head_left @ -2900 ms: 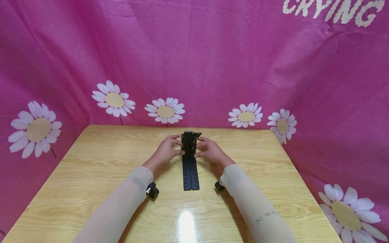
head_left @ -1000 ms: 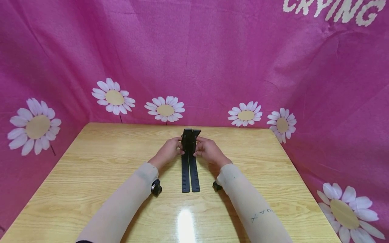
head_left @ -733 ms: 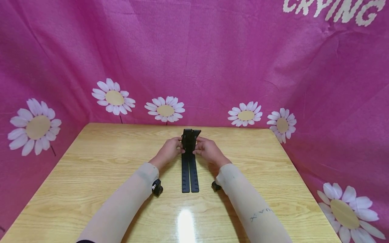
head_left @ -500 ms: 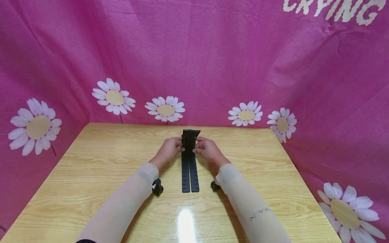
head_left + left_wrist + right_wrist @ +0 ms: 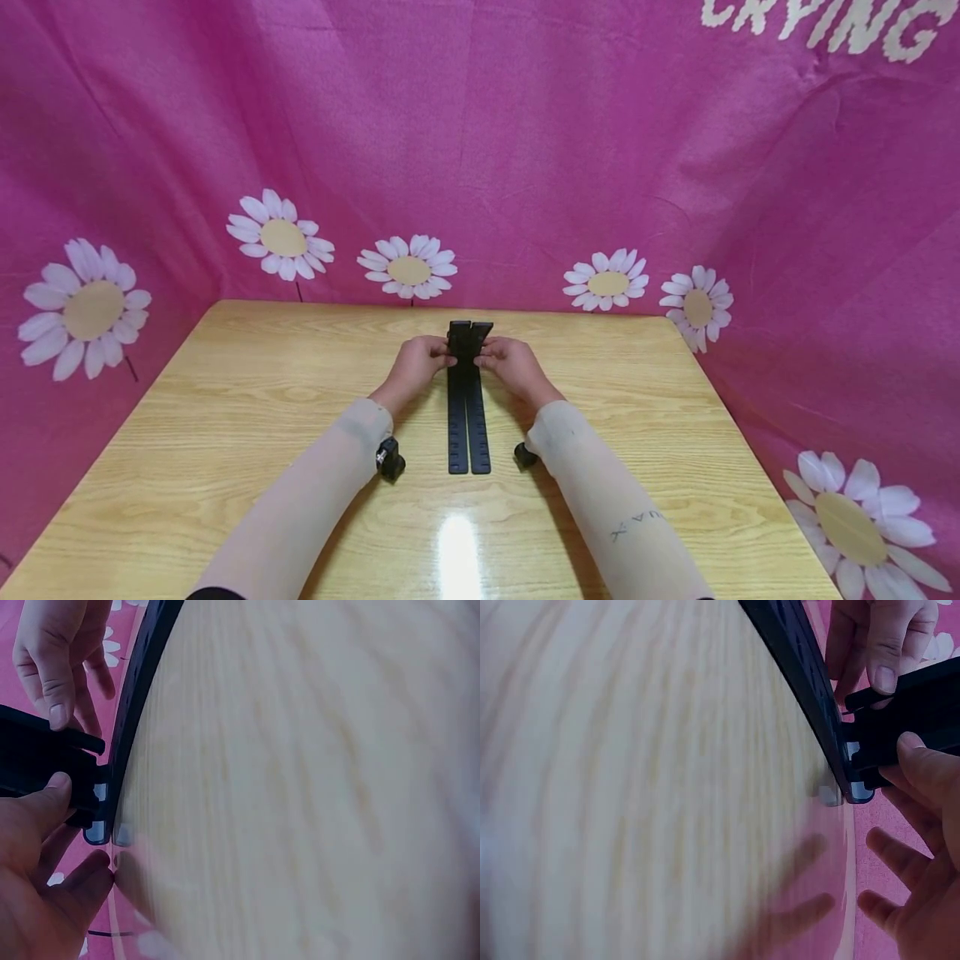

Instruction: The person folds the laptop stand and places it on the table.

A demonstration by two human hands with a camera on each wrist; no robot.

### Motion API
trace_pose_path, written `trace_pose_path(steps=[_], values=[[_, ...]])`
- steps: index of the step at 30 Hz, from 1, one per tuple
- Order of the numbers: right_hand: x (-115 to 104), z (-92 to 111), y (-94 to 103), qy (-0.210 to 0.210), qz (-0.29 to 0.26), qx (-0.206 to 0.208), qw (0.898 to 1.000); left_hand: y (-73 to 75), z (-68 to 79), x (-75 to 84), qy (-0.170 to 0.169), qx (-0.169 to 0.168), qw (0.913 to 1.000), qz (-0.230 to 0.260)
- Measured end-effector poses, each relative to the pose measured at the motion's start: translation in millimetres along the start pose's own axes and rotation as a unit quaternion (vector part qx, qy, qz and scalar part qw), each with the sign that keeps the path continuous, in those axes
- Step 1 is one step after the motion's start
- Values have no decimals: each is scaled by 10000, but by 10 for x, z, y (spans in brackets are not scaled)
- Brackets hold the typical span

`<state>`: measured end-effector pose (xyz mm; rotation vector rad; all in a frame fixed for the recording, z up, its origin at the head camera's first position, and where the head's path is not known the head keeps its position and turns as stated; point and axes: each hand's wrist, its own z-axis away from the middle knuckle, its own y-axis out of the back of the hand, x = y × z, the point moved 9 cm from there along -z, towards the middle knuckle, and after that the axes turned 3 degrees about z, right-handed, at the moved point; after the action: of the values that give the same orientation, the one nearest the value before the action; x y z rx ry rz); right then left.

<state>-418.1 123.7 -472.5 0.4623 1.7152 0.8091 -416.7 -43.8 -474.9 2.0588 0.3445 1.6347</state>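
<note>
A black folding stand is on the table. Two notched strips run toward me along the tabletop, slightly apart at the near end. At the far end its upright plates rise in two halves. My left hand pinches the left half, thumb on the near face in the left wrist view. On the other side, my right hand pinches the right half; its thumb presses the plate while its lower fingers spread free. Plate and fingers partly hide the hinge.
The wooden table has light grain and a bright glare spot near the front. A pink cloth with printed daisies surrounds its back and sides. Small black cameras sit at both wrists.
Since the earliest frame, the stand's strips have parted at the near end. During the last second that gap narrowed a little, and both thumbs shifted slightly up the plates.
</note>
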Motion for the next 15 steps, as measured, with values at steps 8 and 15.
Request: trace_pose_path(steps=[8, 15], values=[[21, -17, 18, -174, -246, 185, 9994, 36, 9, -39, 60, 160, 9998, 118], [100, -35, 23, -483, -800, 412, 9948, 115, 3, -112, 298, 561, 9975, 324]])
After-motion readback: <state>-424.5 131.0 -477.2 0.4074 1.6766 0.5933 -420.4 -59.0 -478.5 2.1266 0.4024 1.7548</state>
